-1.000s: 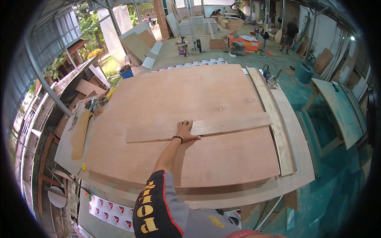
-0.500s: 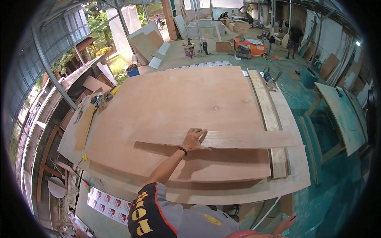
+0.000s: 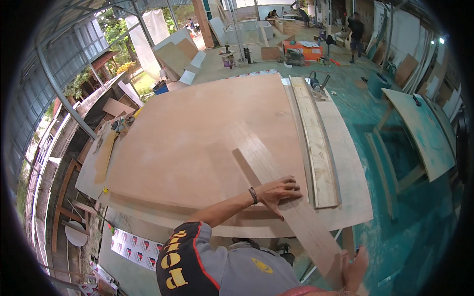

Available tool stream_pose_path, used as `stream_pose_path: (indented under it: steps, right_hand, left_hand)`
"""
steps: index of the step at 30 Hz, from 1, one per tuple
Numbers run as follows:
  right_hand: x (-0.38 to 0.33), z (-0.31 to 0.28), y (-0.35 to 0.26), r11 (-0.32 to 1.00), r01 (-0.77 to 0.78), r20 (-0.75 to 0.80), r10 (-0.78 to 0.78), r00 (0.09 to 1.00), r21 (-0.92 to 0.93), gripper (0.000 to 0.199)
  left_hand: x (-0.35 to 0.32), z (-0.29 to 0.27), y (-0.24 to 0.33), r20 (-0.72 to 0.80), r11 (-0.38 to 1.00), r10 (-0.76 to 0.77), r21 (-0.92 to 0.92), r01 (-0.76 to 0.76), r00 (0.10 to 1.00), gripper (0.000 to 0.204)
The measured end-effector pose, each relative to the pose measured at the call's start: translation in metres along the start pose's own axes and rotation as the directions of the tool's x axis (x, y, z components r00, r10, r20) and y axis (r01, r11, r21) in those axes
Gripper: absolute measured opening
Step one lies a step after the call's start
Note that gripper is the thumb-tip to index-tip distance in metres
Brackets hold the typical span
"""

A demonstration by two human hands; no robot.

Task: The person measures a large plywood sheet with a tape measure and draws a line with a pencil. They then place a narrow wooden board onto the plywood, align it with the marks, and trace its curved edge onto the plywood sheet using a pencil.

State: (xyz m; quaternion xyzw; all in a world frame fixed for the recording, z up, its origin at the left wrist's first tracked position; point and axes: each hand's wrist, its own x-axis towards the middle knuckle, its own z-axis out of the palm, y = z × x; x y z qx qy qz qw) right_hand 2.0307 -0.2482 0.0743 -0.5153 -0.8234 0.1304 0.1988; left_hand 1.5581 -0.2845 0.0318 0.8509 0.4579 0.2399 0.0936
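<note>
A long, thin strip of plywood (image 3: pixel 309 228) slants from the middle of a large plywood sheet (image 3: pixel 197 128) down past the near table edge toward my body. My left hand (image 3: pixel 281 192) is closed over the strip around its middle, fingers across the top and thumb at the near-left edge. At the strip's near end my right hand (image 3: pixel 353 269) is closed against its right edge. A small dark pen-like tip (image 3: pixel 357 250) pokes out of my right fingers; most of it is hidden.
A pale board (image 3: pixel 316 143) lies along the sheet's right side, with a power tool (image 3: pixel 316 84) beyond it. Offcuts and tools lie on the table's left end. To the right stands a sawhorse-like table (image 3: pixel 419 128). People are at the far end, one standing (image 3: pixel 355 34).
The plywood strip has swung from lying crosswise to slanting toward me, its near end now at my right hand. My left hand moved right and nearer with it. The view shifted slightly.
</note>
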Motion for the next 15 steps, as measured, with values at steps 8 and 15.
stream_pose_path:
  steps: [8,15]
  right_hand:
    - [-0.071,0.018,0.048,0.851,-0.508,0.531,0.372,0.761,0.132,0.057]
    - [-0.130,0.086,0.092,0.755,-0.518,-0.011,0.570,0.822,0.403,0.040]
  left_hand:
    - [0.086,0.058,0.024,0.126,0.967,0.249,-0.085,-0.239,0.960,0.106]
    - [0.168,0.116,0.024,0.327,0.943,0.331,-0.100,-0.316,0.885,0.114]
